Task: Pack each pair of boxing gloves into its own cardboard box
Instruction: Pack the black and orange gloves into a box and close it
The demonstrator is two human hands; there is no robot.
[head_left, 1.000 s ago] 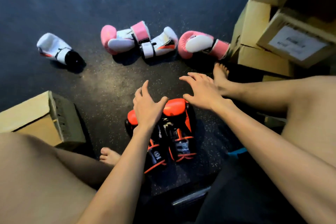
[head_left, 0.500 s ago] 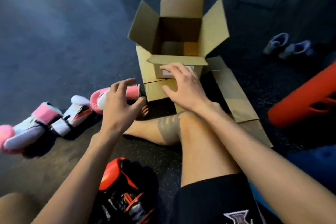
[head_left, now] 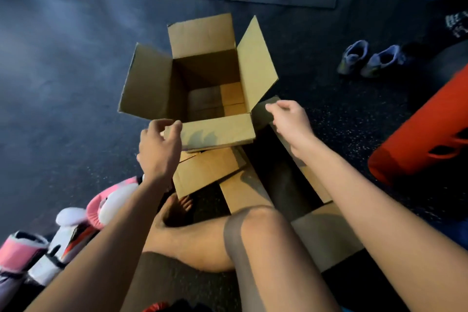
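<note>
Head view: an open cardboard box (head_left: 202, 78) stands empty on the speckled floor (head_left: 63, 83).
The left hand (head_left: 158, 144) pinches its near flap; the right hand (head_left: 288, 119), curled, grips the right corner. Half a second ago both hovered lower. Pink-and-white gloves (head_left: 101, 208) lie bottom left.

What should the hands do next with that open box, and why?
Probably draw the open cardboard box closer. The left hand pinches the corner of its near flap, the right hand is at its right corner, and the inside looks empty. The pink and white gloves lie by the left arm, out of either hand, so the box should come within reach first.
</note>
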